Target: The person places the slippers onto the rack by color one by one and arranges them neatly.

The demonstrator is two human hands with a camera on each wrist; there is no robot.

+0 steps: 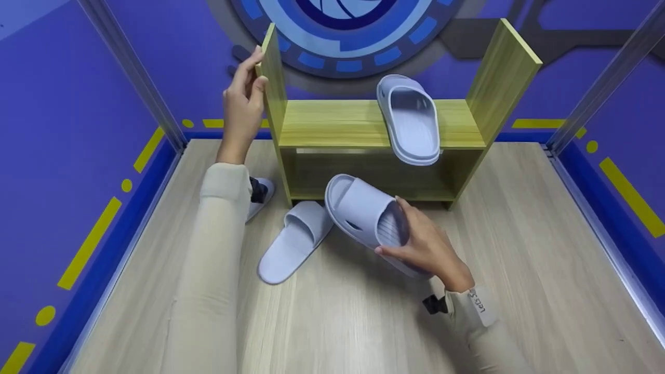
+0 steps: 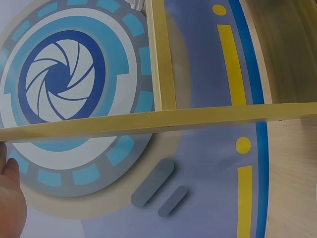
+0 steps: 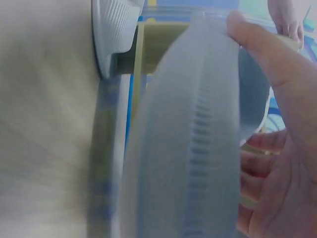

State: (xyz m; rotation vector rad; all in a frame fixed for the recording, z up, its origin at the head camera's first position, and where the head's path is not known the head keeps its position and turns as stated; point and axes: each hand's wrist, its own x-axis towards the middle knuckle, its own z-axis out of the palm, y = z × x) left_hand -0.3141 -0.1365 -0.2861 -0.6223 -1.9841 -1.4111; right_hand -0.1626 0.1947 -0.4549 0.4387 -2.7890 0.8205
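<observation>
A small wooden shoe rack (image 1: 332,122) stands against the back wall. My left hand (image 1: 243,104) holds the front edge of its left side panel (image 1: 273,78), thumb and fingers at the edge. In the right wrist view, a grey-blue slipper (image 3: 183,139) fills the middle, its ribbed side showing. My right hand (image 1: 431,244) grips that slipper near the foot opening, above the floor, its toe pointing at the rack. One matching slipper (image 1: 415,124) sits on the upper shelf, heel over the front edge. Another slipper (image 1: 283,254) lies on the floor, left of the held one.
Partly hidden behind my left sleeve (image 1: 213,249), one more slipper (image 1: 266,189) lies by the rack's left side. Blue printed walls (image 1: 78,130) close in the wooden floor (image 1: 322,327) at left, back and right. The rack's lower shelf (image 1: 311,191) is in shadow.
</observation>
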